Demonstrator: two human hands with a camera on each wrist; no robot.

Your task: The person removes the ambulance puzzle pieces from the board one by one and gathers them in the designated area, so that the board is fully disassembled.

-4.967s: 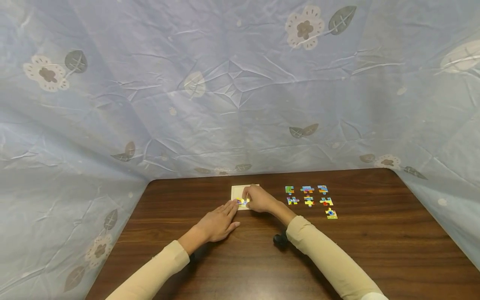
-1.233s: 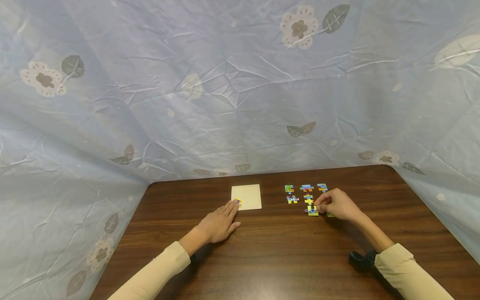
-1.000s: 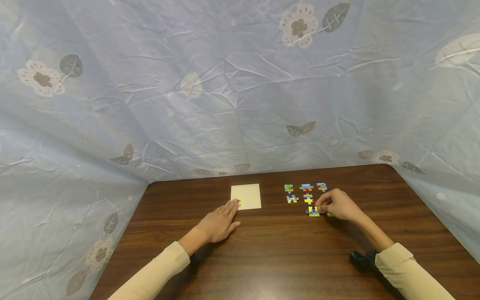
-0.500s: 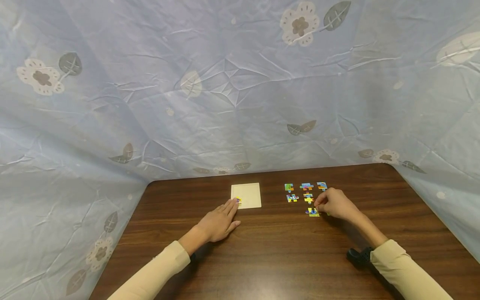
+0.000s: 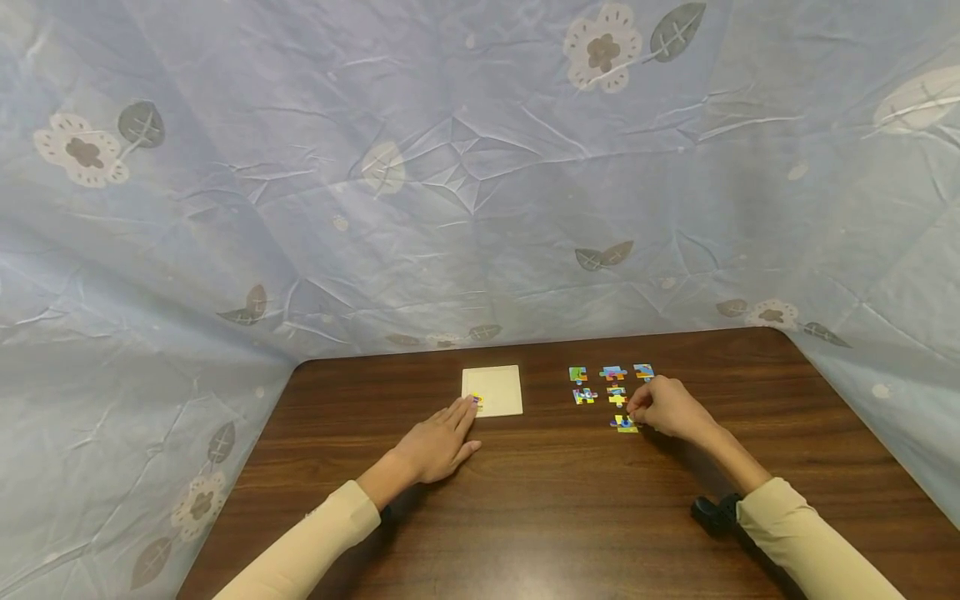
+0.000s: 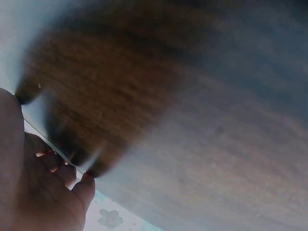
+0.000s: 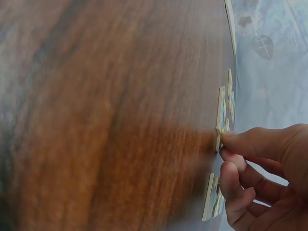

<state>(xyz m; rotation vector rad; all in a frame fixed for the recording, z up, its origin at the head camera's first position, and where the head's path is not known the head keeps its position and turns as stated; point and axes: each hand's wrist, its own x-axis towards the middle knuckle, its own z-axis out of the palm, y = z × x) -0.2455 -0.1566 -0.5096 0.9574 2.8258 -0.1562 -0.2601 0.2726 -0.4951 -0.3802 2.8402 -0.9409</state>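
Note:
In the head view my left hand [image 5: 437, 444] lies flat with straight fingers. Its fingertips touch the lower left corner of a cream square puzzle board [image 5: 498, 390] and a small yellow-and-purple jigsaw piece [image 5: 477, 398] there. Over on the right, my right hand [image 5: 670, 407] pinches a yellow jigsaw piece with a blue spot [image 5: 626, 425] at its right side. The right wrist view shows thumb and finger at the end of this jigsaw piece [image 7: 220, 110], seen edge-on. Another jigsaw piece [image 7: 211, 197] sits below the fingers; the head view hides it behind the hand.
Several loose jigsaw pieces [image 5: 613, 372] lie in rows behind and left of my right hand. The dark wooden table [image 5: 517, 508] meets a floral cloth [image 5: 480, 208] at its back and sides. A black wrist device [image 5: 712, 514] hangs under the right wrist.
Five seconds ago my right hand was at the board, where a second piece lay. It has moved right, and the blue-spotted piece is now among the loose ones. My left hand stays put.

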